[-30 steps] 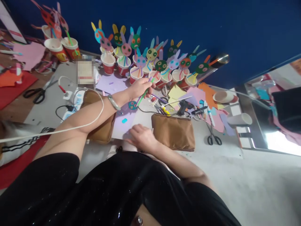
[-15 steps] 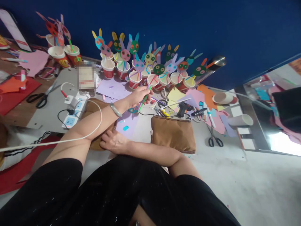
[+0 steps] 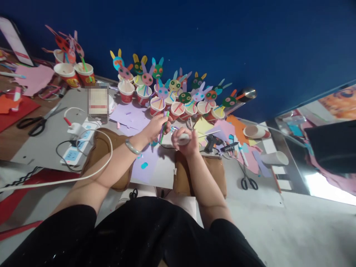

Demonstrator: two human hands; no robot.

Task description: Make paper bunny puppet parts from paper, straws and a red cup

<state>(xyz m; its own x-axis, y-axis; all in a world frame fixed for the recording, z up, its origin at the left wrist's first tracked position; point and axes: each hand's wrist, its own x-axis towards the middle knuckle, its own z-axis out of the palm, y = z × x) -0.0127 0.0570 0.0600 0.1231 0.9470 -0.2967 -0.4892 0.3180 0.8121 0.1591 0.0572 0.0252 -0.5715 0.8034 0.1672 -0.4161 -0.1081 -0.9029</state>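
My left hand (image 3: 156, 129) is closed around thin green and purple strips (image 3: 164, 129), held upright over the table. Just to its right, my right hand (image 3: 187, 141) is raised with its fingers curled round a pale, rounded thing (image 3: 183, 138), too blurred to name. Its fingertips come close to the strips; I cannot tell whether they touch. Below the left hand lies purple paper (image 3: 143, 174) with a teal paper scrap (image 3: 144, 165) on it. Part of a teal disc shows under the left fingers, mostly hidden.
Paper cups (image 3: 157, 106) with paper rabbit heads stand in rows by the blue wall. A glue gun (image 3: 210, 142), scissors (image 3: 248, 181) and coloured paper lie right. Brown pouches (image 3: 222, 174) edge the front. A power strip (image 3: 78, 144) sits left, its white cable crossing my left arm.
My right hand has risen from the brown pouch at the front left to beside my left hand, now holding a pale thing. The left hand keeps the strips. The view has shifted slightly.
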